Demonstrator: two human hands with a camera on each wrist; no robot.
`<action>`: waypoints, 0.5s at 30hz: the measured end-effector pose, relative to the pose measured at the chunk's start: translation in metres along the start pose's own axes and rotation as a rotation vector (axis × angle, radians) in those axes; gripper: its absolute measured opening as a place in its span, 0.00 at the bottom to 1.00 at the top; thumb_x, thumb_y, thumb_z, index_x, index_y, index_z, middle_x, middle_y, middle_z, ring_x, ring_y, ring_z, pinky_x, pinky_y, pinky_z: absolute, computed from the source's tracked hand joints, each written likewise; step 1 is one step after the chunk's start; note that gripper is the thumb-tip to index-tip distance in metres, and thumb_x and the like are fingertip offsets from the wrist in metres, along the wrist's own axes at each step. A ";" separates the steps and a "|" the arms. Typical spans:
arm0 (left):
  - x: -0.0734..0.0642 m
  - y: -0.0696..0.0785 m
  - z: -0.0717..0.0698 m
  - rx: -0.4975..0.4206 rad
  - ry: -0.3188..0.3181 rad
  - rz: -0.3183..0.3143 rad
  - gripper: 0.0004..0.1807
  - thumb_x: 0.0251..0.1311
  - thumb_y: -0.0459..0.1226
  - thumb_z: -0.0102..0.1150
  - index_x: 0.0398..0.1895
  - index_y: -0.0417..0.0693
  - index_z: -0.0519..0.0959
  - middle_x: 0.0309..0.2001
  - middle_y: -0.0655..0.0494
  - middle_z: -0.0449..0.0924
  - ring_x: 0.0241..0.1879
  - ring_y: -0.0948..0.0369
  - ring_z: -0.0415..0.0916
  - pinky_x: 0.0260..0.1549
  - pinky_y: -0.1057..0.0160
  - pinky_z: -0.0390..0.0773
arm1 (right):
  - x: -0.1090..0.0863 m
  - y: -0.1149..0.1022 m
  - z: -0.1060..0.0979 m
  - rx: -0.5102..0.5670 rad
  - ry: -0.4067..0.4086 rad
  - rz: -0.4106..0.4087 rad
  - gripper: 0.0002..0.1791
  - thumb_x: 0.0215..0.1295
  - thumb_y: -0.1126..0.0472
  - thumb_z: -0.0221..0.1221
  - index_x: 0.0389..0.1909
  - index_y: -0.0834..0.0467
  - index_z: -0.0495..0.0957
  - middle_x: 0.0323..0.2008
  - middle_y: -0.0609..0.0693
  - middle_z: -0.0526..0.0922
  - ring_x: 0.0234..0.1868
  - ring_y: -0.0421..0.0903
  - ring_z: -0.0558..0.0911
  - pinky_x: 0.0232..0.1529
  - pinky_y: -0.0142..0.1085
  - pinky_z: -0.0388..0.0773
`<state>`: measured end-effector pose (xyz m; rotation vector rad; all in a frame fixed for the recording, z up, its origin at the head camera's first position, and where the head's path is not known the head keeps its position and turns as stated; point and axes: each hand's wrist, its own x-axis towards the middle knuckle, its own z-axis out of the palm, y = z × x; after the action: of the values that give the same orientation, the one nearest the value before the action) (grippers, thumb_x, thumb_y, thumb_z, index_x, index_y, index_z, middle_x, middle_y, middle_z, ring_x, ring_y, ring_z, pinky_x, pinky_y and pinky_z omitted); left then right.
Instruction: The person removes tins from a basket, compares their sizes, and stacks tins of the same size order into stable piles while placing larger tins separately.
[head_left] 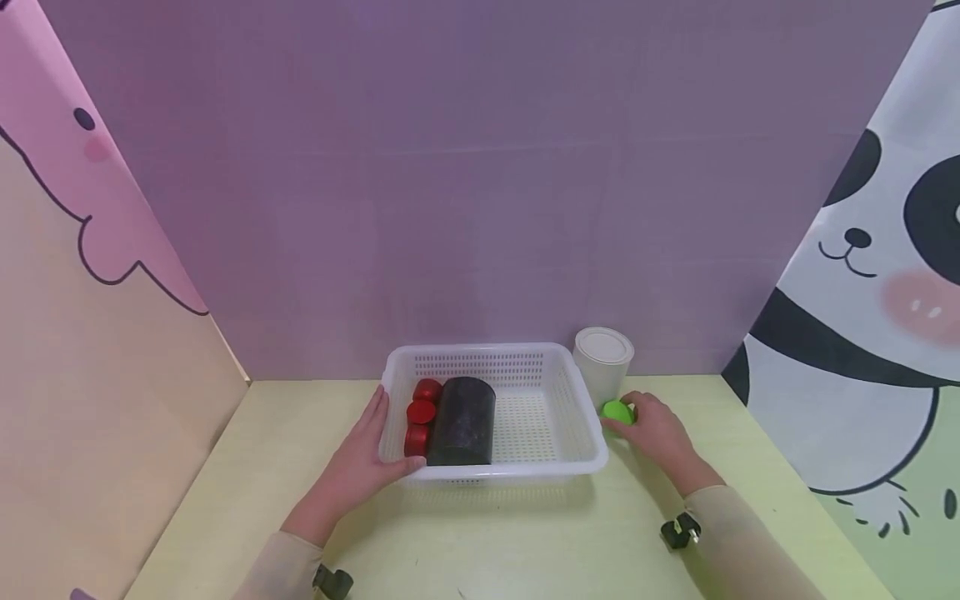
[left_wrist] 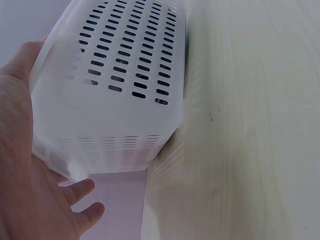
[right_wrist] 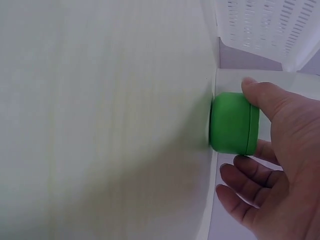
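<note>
A white plastic basket (head_left: 525, 469) with slotted walls stands toward the back of the table. My left hand (head_left: 367, 462) holds its front left corner, thumb over the front rim and fingers along the left side. Inside, a black cylinder (head_left: 462, 421) lies on its side beside several small red round containers (head_left: 421, 412). To the basket's right, my right hand (head_left: 660, 433) pinches a small green lidded container (right_wrist: 232, 123) between thumb and fingers, its base at the tabletop. The other fingers of that hand are loosely bent below it in the right wrist view.
A white lidded can (head_left: 602, 367) stands upright behind the green container, near the basket's back right corner. The pale wooden table (head_left: 480, 542) ends at a purple back panel (head_left: 480, 208). Printed side panels border it left and right, with a panda on the right one (head_left: 862, 375).
</note>
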<state>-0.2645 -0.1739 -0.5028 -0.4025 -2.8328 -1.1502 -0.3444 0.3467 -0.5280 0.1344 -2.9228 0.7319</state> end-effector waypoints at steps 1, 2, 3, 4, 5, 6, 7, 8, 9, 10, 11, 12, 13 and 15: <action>0.000 0.000 0.000 0.000 -0.003 -0.002 0.71 0.61 0.64 0.76 0.93 0.46 0.42 0.92 0.48 0.38 0.87 0.39 0.47 0.74 0.31 0.67 | 0.000 0.000 0.000 0.008 -0.006 0.003 0.34 0.70 0.42 0.74 0.59 0.66 0.79 0.40 0.56 0.82 0.38 0.53 0.79 0.37 0.43 0.75; 0.000 0.000 0.000 -0.002 -0.004 -0.001 0.71 0.61 0.64 0.76 0.93 0.45 0.42 0.92 0.47 0.38 0.87 0.39 0.47 0.75 0.31 0.67 | 0.000 -0.001 0.000 0.015 -0.012 0.006 0.33 0.70 0.43 0.74 0.58 0.66 0.79 0.40 0.56 0.82 0.38 0.53 0.79 0.37 0.43 0.74; -0.001 0.001 0.000 -0.002 -0.004 0.001 0.71 0.61 0.64 0.76 0.92 0.45 0.42 0.92 0.47 0.38 0.87 0.39 0.47 0.75 0.31 0.67 | 0.001 -0.001 0.000 0.026 -0.017 0.007 0.32 0.70 0.43 0.74 0.58 0.66 0.79 0.39 0.56 0.82 0.38 0.53 0.79 0.37 0.43 0.74; -0.001 0.000 0.000 0.000 -0.004 0.001 0.71 0.61 0.64 0.76 0.92 0.45 0.42 0.92 0.47 0.38 0.87 0.38 0.47 0.75 0.31 0.67 | 0.001 -0.002 0.000 0.034 -0.022 0.008 0.32 0.70 0.44 0.74 0.58 0.66 0.79 0.39 0.56 0.83 0.38 0.52 0.79 0.37 0.43 0.74; -0.001 0.000 0.000 0.000 -0.002 0.004 0.71 0.61 0.64 0.76 0.92 0.44 0.42 0.92 0.46 0.38 0.87 0.38 0.47 0.75 0.31 0.66 | 0.001 -0.003 0.000 0.044 -0.027 0.006 0.32 0.70 0.44 0.74 0.58 0.66 0.79 0.39 0.56 0.83 0.37 0.52 0.79 0.37 0.43 0.74; -0.001 0.000 0.001 0.002 -0.002 0.005 0.71 0.61 0.64 0.76 0.92 0.44 0.42 0.92 0.47 0.38 0.87 0.38 0.47 0.75 0.31 0.66 | 0.001 -0.003 0.000 0.053 -0.030 0.006 0.31 0.70 0.45 0.74 0.58 0.66 0.79 0.38 0.56 0.83 0.37 0.52 0.79 0.36 0.43 0.74; 0.000 0.000 0.001 0.005 -0.001 0.006 0.71 0.61 0.64 0.76 0.92 0.44 0.42 0.92 0.47 0.38 0.87 0.39 0.47 0.75 0.31 0.66 | 0.002 -0.003 0.000 0.060 -0.031 0.009 0.31 0.70 0.45 0.74 0.57 0.65 0.79 0.38 0.55 0.83 0.37 0.52 0.79 0.36 0.42 0.74; 0.000 -0.001 0.001 0.006 0.002 0.007 0.70 0.61 0.64 0.76 0.92 0.45 0.42 0.92 0.47 0.38 0.87 0.39 0.47 0.75 0.31 0.66 | 0.002 -0.003 0.001 0.066 -0.034 0.010 0.30 0.69 0.45 0.74 0.57 0.65 0.79 0.38 0.55 0.83 0.36 0.52 0.79 0.36 0.42 0.74; 0.000 -0.001 0.001 0.006 0.004 0.007 0.70 0.61 0.64 0.76 0.92 0.45 0.42 0.92 0.47 0.38 0.87 0.39 0.47 0.75 0.31 0.67 | 0.002 -0.003 0.000 0.072 -0.036 0.010 0.31 0.69 0.45 0.74 0.57 0.65 0.79 0.37 0.55 0.83 0.36 0.52 0.78 0.36 0.42 0.73; 0.000 -0.002 0.002 0.007 0.006 0.006 0.70 0.61 0.64 0.76 0.93 0.45 0.42 0.92 0.47 0.38 0.87 0.39 0.47 0.75 0.31 0.67 | 0.002 -0.003 0.000 0.078 -0.038 0.011 0.31 0.70 0.45 0.74 0.57 0.66 0.79 0.37 0.55 0.83 0.36 0.52 0.78 0.35 0.42 0.73; 0.000 -0.002 0.002 0.007 0.008 0.006 0.70 0.61 0.64 0.76 0.93 0.46 0.42 0.92 0.47 0.38 0.87 0.39 0.47 0.74 0.31 0.67 | 0.003 -0.002 0.001 0.086 -0.041 0.016 0.31 0.69 0.45 0.74 0.57 0.65 0.79 0.37 0.55 0.83 0.36 0.52 0.78 0.35 0.42 0.73; 0.000 -0.002 0.002 0.009 0.009 0.004 0.70 0.61 0.65 0.76 0.93 0.46 0.42 0.92 0.48 0.38 0.87 0.39 0.47 0.74 0.31 0.67 | 0.003 -0.001 0.001 0.092 -0.043 0.023 0.31 0.69 0.45 0.74 0.57 0.65 0.79 0.37 0.55 0.83 0.36 0.52 0.78 0.35 0.41 0.73; 0.000 -0.002 0.002 0.007 0.009 0.002 0.71 0.61 0.65 0.76 0.93 0.46 0.42 0.92 0.48 0.38 0.87 0.39 0.47 0.74 0.30 0.68 | 0.003 -0.001 0.001 0.098 -0.046 0.027 0.31 0.69 0.44 0.74 0.57 0.65 0.79 0.37 0.55 0.83 0.36 0.52 0.78 0.35 0.41 0.73; 0.000 -0.001 0.002 0.002 0.008 0.000 0.71 0.61 0.65 0.76 0.93 0.46 0.42 0.92 0.48 0.38 0.87 0.39 0.47 0.74 0.30 0.67 | 0.002 -0.002 0.001 0.110 -0.049 0.036 0.32 0.69 0.44 0.74 0.57 0.66 0.79 0.37 0.55 0.82 0.36 0.52 0.78 0.35 0.41 0.73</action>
<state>-0.2647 -0.1733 -0.5049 -0.3970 -2.8274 -1.1460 -0.3461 0.3447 -0.5277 0.1123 -2.9382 0.9085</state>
